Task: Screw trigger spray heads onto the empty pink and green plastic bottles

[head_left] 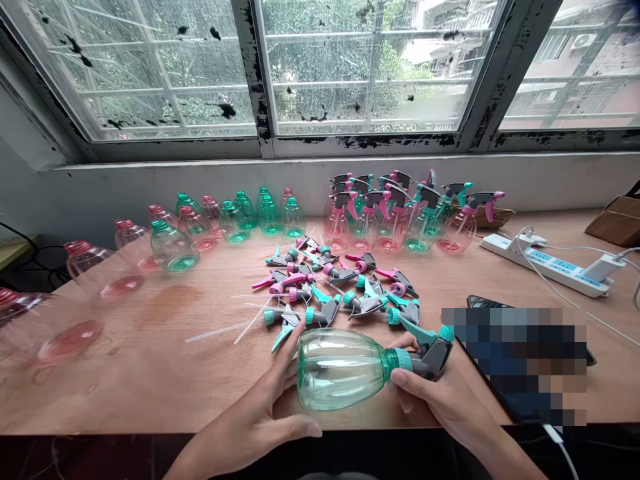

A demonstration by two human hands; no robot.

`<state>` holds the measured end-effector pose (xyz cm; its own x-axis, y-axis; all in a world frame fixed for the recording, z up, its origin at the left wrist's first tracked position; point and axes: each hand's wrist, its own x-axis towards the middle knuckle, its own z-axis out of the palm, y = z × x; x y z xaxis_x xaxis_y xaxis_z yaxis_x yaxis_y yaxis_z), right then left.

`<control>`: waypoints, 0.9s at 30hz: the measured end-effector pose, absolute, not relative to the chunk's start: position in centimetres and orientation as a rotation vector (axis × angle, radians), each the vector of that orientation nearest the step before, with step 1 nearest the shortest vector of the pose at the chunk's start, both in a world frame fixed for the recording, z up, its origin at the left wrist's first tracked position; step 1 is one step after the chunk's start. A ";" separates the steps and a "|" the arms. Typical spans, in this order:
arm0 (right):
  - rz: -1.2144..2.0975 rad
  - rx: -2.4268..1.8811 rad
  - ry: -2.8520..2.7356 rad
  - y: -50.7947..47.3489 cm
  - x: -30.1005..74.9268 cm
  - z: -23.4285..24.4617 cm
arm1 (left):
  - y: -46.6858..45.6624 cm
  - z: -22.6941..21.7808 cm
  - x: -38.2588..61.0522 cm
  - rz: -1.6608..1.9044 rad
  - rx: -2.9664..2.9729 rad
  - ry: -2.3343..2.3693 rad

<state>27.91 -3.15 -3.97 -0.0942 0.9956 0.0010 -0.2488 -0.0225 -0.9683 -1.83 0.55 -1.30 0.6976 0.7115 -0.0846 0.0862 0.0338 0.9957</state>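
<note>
A clear green spray bottle (340,370) lies sideways in front of me, its base to the left. Its trigger head (434,350), grey and teal, sits on the neck at the right. My right hand (430,390) grips the bottle at its teal collar, thumb in front and fingers behind. At the base end is my left hand (265,400), with thumb and fingers spread apart; some fingertips are hidden behind the bottle, and I cannot tell whether they touch it. Just beyond lies a pile of loose trigger heads (367,300), pink, teal and grey, with thin white tubes (253,320).
Several headless green and pink bottles (175,247) stand along the left and back of the wooden table (165,373). Bottles with heads fitted (395,220) cluster at the back. On the right are a power strip (550,263), cables, a dark-screened device (525,360) and a brown box (617,220).
</note>
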 end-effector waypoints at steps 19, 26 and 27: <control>1.405 -1.030 -1.081 -3.5 27.8 -3.5 | 0.7 -1.7 -2.3 0.502 1.464 0.732; 1.397 -0.992 -1.049 -3.4 27.8 -3.6 | 0.6 -1.2 -2.0 0.518 1.537 0.742; 1.400 -0.987 -1.041 -3.4 27.8 -3.6 | 0.6 -1.2 -1.9 0.525 1.536 0.732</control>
<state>27.83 -3.36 -3.62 -0.0758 0.9970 -0.0171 -0.2703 -0.0370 -0.9621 -1.90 0.59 -1.17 0.6909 0.7168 -0.0942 0.1399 -0.0047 0.9902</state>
